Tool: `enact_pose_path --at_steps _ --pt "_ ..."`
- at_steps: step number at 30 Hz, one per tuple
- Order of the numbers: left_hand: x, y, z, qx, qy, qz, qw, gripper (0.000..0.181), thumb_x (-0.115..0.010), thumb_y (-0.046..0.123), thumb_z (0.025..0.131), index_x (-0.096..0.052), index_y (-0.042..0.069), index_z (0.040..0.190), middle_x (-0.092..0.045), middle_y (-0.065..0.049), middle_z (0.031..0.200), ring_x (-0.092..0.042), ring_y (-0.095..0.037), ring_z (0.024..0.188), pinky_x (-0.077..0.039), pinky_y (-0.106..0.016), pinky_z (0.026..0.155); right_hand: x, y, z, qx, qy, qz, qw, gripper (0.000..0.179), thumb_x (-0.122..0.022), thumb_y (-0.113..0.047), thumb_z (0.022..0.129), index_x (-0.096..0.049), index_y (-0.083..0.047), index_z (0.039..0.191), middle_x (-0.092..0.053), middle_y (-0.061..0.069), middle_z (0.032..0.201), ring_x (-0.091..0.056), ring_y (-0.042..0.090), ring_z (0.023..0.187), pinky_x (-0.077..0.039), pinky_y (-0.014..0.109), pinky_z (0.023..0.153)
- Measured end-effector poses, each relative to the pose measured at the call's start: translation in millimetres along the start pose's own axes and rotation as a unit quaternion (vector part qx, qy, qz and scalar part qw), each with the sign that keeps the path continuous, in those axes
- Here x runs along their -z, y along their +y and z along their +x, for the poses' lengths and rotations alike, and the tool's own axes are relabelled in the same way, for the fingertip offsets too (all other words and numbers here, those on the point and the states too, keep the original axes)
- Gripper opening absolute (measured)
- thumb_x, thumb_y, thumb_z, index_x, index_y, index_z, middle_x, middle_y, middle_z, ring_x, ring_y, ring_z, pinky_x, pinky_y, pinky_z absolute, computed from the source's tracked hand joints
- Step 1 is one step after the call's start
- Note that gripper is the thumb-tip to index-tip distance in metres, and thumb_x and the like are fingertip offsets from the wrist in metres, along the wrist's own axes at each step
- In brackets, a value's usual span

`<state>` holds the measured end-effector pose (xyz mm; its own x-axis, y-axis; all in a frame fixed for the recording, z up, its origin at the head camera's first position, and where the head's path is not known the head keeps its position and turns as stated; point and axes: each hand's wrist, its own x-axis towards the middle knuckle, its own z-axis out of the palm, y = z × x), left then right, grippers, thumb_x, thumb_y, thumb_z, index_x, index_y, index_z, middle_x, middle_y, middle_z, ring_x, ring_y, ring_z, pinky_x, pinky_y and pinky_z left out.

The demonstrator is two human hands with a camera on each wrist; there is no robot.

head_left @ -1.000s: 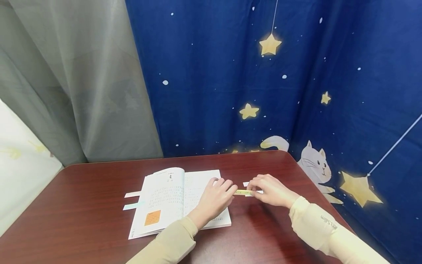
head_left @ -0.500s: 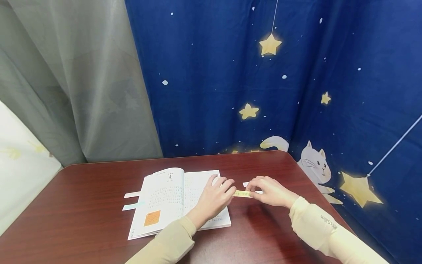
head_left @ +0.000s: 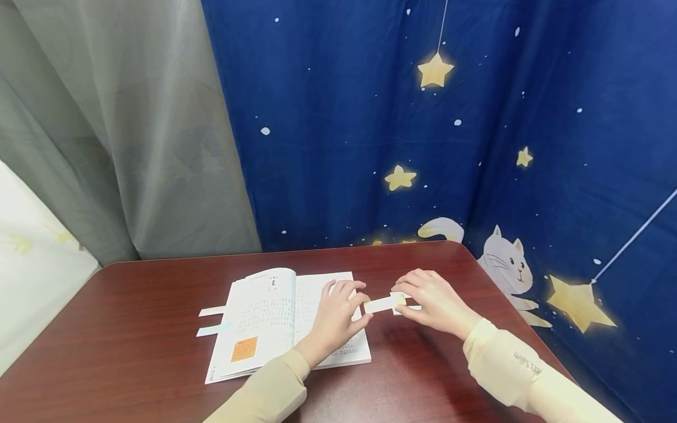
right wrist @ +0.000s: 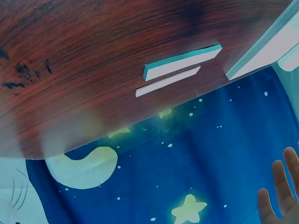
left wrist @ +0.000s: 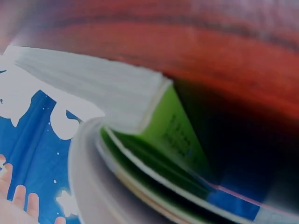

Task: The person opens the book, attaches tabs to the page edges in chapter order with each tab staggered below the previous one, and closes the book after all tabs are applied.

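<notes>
In the head view my left hand (head_left: 335, 311) is over the right page of an open book (head_left: 264, 317). Its thumb and index finger pinch the left end of a white paper strip (head_left: 379, 305) with yellowish ends. The strip's other end lies between the thumb and fingers of my right hand (head_left: 431, 299), just right of the book. Partly behind that hand, white strips lie on the table; the right wrist view shows them as a thicker strip stack (right wrist: 184, 63) and a thinner strip (right wrist: 168, 81). Neither wrist view shows the held strip clearly.
A pinkish-white tab (head_left: 213, 311) and a pale blue tab (head_left: 210, 331) stick out from the book's left side. An orange note (head_left: 245, 350) is on its left page. The reddish-brown table (head_left: 132, 329) ends at a curtain (head_left: 338, 129) behind.
The strip between my hands has turned from its yellow printed face to a white one. The left fingers have spread and shifted slightly left; the right hand has risen a little.
</notes>
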<state>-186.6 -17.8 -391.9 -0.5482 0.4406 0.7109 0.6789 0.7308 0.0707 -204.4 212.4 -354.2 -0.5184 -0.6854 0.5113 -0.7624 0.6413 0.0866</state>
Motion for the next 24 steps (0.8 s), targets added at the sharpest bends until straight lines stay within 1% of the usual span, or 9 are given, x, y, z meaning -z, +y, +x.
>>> enact_pose_path --at_steps 4,7,11,16,20,24 --pt "0.1 -1.8 -2.9 0.008 -0.001 -0.006 1.0 0.018 -0.072 0.027 0.073 -0.062 0.018 0.085 -0.059 -0.002 0.111 -0.053 -0.021 0.101 -0.036 -0.052 0.091 -1.4 -0.8 0.2 0.024 0.008 -0.03 0.9992 0.031 -0.073 -0.036 0.073 -0.067 -0.018 0.097 -0.063 0.0 0.102 -0.055 0.018 0.096 -0.046 0.04 0.082" --pt "-1.0 -3.7 -4.6 0.006 0.001 -0.003 1.0 0.02 -0.072 0.028 0.072 -0.062 0.018 0.085 -0.058 -0.002 0.111 -0.053 -0.021 0.101 -0.037 -0.052 0.091 -1.6 -1.8 0.6 0.033 0.009 -0.036 0.9988 0.029 -0.072 -0.037 0.074 -0.067 -0.018 0.096 -0.064 0.001 0.102 -0.055 0.019 0.097 -0.046 0.041 0.082" --pt "-1.7 -5.7 -5.4 0.001 0.002 -0.001 1.0 0.02 -0.073 0.029 0.07 -0.062 0.019 0.084 -0.058 -0.003 0.111 -0.052 -0.021 0.101 -0.037 -0.052 0.089 -1.5 -2.4 0.8 0.034 0.01 -0.03 0.9989 0.028 -0.071 -0.037 0.074 -0.068 -0.018 0.095 -0.064 0.001 0.102 -0.055 0.019 0.097 -0.046 0.041 0.081" --pt "-0.8 -6.1 -4.4 -0.005 -0.003 -0.004 1.0 0.019 -0.073 0.028 0.071 -0.062 0.018 0.083 -0.058 -0.003 0.111 -0.052 -0.022 0.101 -0.037 -0.052 0.089 -0.7 -2.2 0.8 0.031 0.014 -0.012 0.9993 0.029 -0.072 -0.037 0.073 -0.068 -0.019 0.095 -0.064 -0.002 0.099 -0.055 0.016 0.094 -0.046 0.037 0.079" --pt "-0.9 -6.3 -4.7 -0.002 -0.016 -0.004 0.9999 0.017 -0.072 0.028 0.072 -0.062 0.018 0.083 -0.058 -0.002 0.111 -0.052 -0.021 0.102 -0.037 -0.053 0.09 -1.7 -2.6 0.6 0.043 0.034 0.0 0.9985 0.024 -0.072 -0.034 0.074 -0.068 -0.018 0.092 -0.064 -0.004 0.095 -0.055 0.014 0.091 -0.046 0.035 0.076" --pt "-1.8 -5.0 -6.3 0.001 -0.029 -0.007 0.9996 0.017 -0.071 0.028 0.072 -0.063 0.018 0.083 -0.058 -0.003 0.112 -0.053 -0.021 0.103 -0.037 -0.054 0.09 -3.7 -4.0 1.0 0.062 0.052 -0.003 0.9967 0.018 -0.072 -0.028 0.074 -0.069 -0.017 0.089 -0.064 -0.002 0.093 -0.056 0.016 0.089 -0.047 0.036 0.075"
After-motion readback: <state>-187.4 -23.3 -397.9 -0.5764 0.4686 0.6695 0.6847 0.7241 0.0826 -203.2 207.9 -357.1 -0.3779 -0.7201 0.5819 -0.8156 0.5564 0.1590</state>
